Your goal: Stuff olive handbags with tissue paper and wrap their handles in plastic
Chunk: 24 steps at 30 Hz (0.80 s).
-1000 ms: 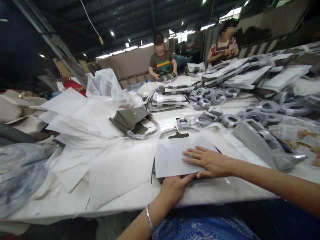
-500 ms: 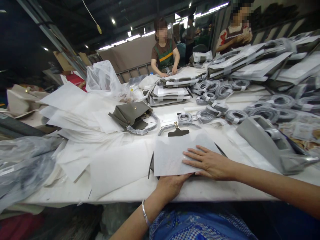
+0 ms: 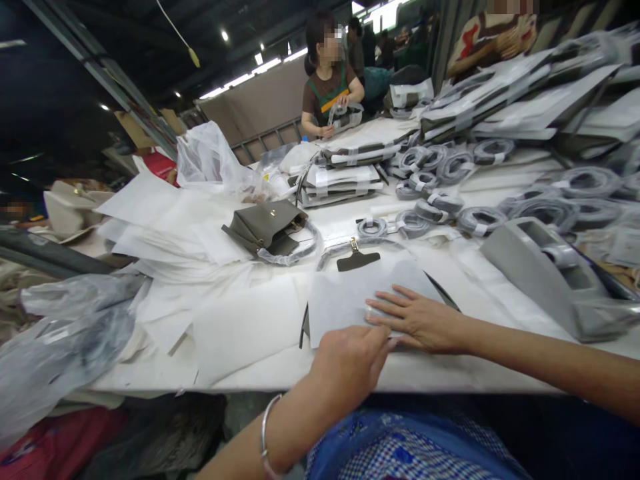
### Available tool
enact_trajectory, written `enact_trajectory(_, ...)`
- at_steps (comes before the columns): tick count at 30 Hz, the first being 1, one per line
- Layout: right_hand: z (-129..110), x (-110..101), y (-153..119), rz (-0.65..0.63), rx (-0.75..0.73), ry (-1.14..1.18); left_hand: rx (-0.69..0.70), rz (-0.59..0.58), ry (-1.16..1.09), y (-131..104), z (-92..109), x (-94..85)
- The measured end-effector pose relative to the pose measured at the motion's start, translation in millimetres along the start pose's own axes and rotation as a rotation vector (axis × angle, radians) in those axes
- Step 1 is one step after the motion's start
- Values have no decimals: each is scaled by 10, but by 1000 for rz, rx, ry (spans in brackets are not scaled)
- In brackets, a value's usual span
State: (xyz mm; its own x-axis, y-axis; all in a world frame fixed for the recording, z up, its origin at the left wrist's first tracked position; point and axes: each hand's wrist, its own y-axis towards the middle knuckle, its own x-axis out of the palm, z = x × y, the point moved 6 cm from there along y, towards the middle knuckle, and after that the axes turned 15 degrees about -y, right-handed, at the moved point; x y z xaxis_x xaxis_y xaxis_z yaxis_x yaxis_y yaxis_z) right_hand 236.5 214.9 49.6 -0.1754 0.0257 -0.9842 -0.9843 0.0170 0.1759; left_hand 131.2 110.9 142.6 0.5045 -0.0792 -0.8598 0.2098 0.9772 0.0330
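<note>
1 olive handbag (image 3: 306,328) lies flat at the near edge of the surface (image 3: 440,372), right in front of the person, mostly hidden under 1 white sheet (image 3: 343,293); its long axis runs L–R, approx. parallel to that edge, w/ the 1 closure tab (image 3: 359,261) and 1 plastic-wrapped handle (image 3: 325,256) pointing away from the person. R hand (image 3: 417,320) is palm-down on the sheet's R half, fingers straight & spread, pressing w/o a grip. L hand (image 3: 350,363), w/ 1 bangle (image 3: 265,437) at the wrist, is at the sheet's near edge by the R thumb; its fingers are bent & bunched, tips mostly hidden, so can't tell how tightly closed or if anything's held. Beyond, slightly L, 1 open olive bag (image 3: 267,225) sits tilted, its wrapped handle toward the R. Far L: 1 messy pile of white sheets (image 3: 165,223), too many to count. On the R: 1 grey tape dispenser (image 3: 523,280), long axis diagonal, near end toward the lower R. Behind it & the covered bag, at least 10 wrapped coils (image 3: 480,220); some overlap, so exact no. unclear. Across the surface, 2 co-workers: 1 in a green-and-brown top (image 3: 327,90), hands on a plastic-wrapped item; 1 at upper R (image 3: 493,43), partly cut off.
</note>
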Motion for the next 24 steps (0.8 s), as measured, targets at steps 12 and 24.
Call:
enact_trajectory(12, 205, -6, -29, -86, 174, 355, 136, 137, -125, 116, -912, 405)
enact_trajectory(24, 200, -52, 100, -48, 213, 234, 82, 132, -255, 150, -901, 372)
